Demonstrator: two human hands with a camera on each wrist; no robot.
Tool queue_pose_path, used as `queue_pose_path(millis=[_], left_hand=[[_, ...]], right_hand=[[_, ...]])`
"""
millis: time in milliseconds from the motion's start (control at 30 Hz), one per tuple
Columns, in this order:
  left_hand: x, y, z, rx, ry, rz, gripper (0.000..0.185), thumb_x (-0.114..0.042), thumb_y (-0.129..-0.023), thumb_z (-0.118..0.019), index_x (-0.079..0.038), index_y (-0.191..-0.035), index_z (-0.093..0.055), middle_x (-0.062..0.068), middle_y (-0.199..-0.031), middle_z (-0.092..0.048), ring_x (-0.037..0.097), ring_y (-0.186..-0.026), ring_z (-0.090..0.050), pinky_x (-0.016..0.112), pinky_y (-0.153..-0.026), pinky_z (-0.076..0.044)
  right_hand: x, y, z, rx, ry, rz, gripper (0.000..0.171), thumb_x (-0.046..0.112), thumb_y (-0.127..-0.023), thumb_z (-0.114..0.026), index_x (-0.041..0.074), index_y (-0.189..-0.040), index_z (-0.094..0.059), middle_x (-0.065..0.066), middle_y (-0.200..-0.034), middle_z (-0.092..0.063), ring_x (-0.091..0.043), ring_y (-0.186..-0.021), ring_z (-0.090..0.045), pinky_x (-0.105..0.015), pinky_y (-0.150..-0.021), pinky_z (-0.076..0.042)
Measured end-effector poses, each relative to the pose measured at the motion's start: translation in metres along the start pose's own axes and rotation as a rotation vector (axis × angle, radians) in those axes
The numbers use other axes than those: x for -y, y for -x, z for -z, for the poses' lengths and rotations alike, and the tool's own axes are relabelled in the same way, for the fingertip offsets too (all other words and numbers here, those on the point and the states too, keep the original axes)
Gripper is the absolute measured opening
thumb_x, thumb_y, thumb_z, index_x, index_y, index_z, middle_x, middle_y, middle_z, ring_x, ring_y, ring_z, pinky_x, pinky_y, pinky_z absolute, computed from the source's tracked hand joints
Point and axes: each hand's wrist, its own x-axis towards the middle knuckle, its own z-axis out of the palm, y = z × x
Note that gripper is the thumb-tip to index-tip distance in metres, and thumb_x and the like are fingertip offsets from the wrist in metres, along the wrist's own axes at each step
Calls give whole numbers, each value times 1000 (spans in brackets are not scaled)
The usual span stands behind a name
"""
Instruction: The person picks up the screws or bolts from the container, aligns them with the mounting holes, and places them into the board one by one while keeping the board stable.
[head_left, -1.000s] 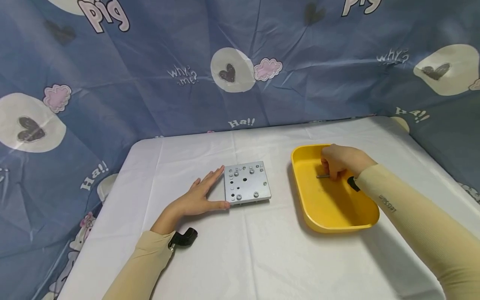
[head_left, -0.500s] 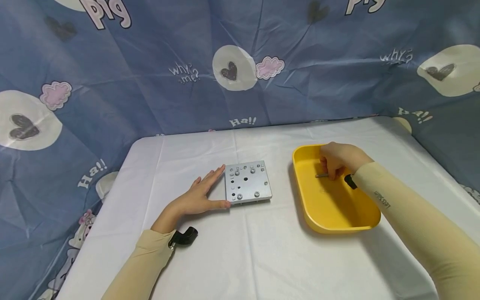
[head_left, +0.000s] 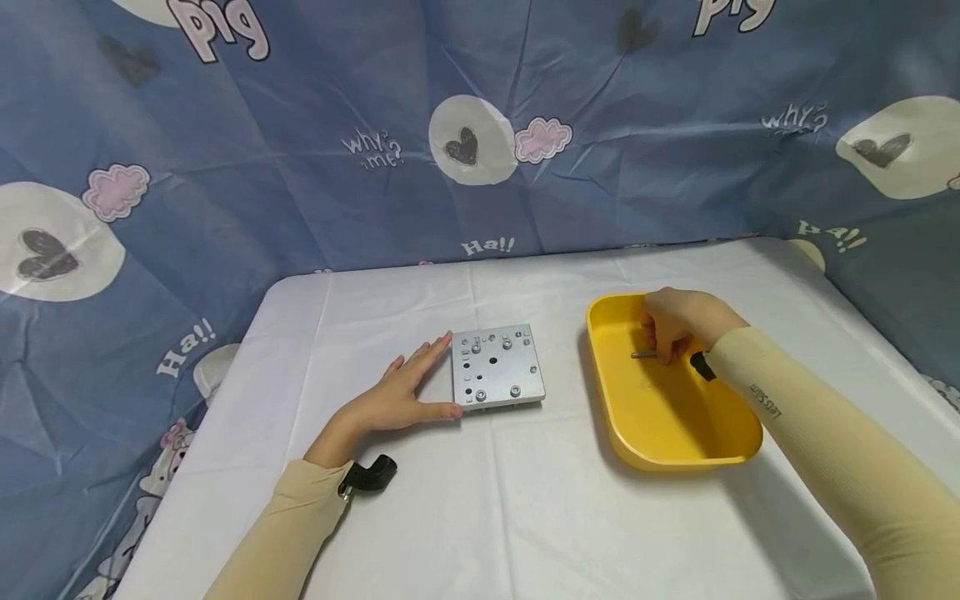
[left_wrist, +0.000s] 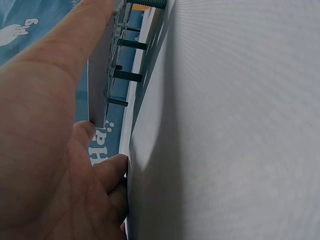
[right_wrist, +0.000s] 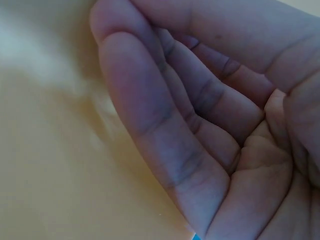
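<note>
A square silver metal plate (head_left: pixel 498 367) with holes and several socket-head screws sits on the white cloth. In the left wrist view, threaded screws (left_wrist: pixel 128 75) stick out from its underside. My left hand (head_left: pixel 390 400) lies at the plate's left side with fingers spread. Its thumb touches the near left corner and its index finger the far left corner. Inside the yellow tray (head_left: pixel 626 417), my right hand (head_left: pixel 678 321) has thumb and index finger together on a thin grey metal pin (head_left: pixel 642 355). The pin's free end points left; the fingers hide the rest of it.
The tray stands right of the plate on the white-covered table (head_left: pixel 420 533). A blue printed cloth (head_left: pixel 330 192) hangs behind the table's far edge. Black wrist mounts (head_left: pixel 371 475) are on both sleeves.
The view has shifted slightly. Both hands, the plate, the tray and the pin keep nearly the same places.
</note>
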Motion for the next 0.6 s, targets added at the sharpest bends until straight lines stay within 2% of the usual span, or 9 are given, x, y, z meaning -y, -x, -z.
queue_pose_path(millis=[233,600], left_hand=[[-1,-2,1,6,2,3,119,-59,-88,-83,-29,-175,-8,-3,-183,-10,34,-170,-6,65,-134,5],[0,-2,1,1,-9,3,119,-60,-88,-83,-30,-175,-7,0,-183,-10,36,-170,-6,65,-134,6]], right_hand=[[-2,0,1,11,-21,-2,20,-8,-74,-86,0,-86,-73,-8,-79,-74,-15,-65,-71,-27,-64,-62],[-2,-1,4,44,-154,-61,24,-11,-76,-85,-1,-90,-69,-7,-81,-67,-15,-67,-64,-26,-64,-59]])
